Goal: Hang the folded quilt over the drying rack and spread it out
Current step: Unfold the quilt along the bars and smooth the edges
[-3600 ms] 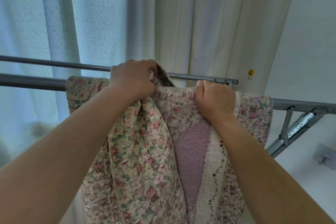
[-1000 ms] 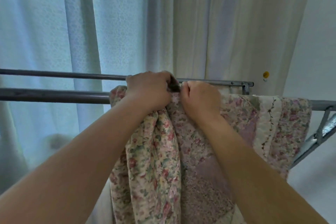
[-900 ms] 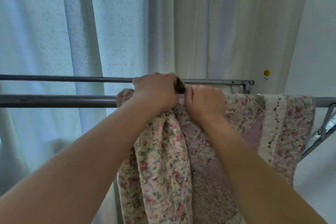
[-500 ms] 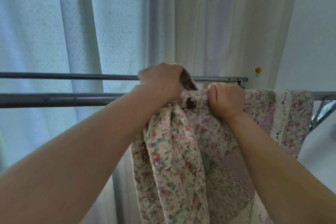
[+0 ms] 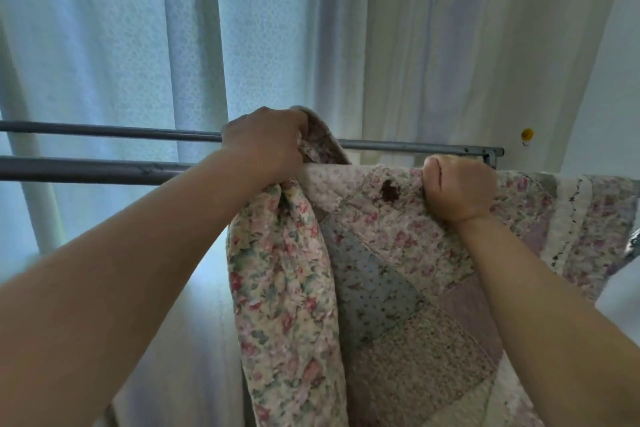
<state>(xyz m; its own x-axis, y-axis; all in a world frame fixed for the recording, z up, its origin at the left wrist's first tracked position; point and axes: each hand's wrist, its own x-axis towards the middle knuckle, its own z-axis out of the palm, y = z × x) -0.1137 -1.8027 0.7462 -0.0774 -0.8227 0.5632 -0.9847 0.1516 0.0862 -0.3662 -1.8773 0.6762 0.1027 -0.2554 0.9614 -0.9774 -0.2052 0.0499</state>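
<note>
Quilt (image 5: 398,253) draped on near rail, spreading under way, both hands gripping top edge.

Quilt hangs over the near rail (image 5: 86,172) of the drying rack (image 5: 450,151), its right part lying flat along the rail, its left part bunched in a thick floral fold. My left hand (image 5: 263,146) is fisted tight on that bunched fold, lifted just above the rail; my right hand (image 5: 457,189) is fisted on the top edge further right, pinning it at the rail. A dark spot marks the cloth between the hands. Judged step: spreading. Next move calls for drawing the left bunch leftward along the bare rail while the right hand anchors. Curtains (image 5: 311,28) hang behind the rack.
</note>
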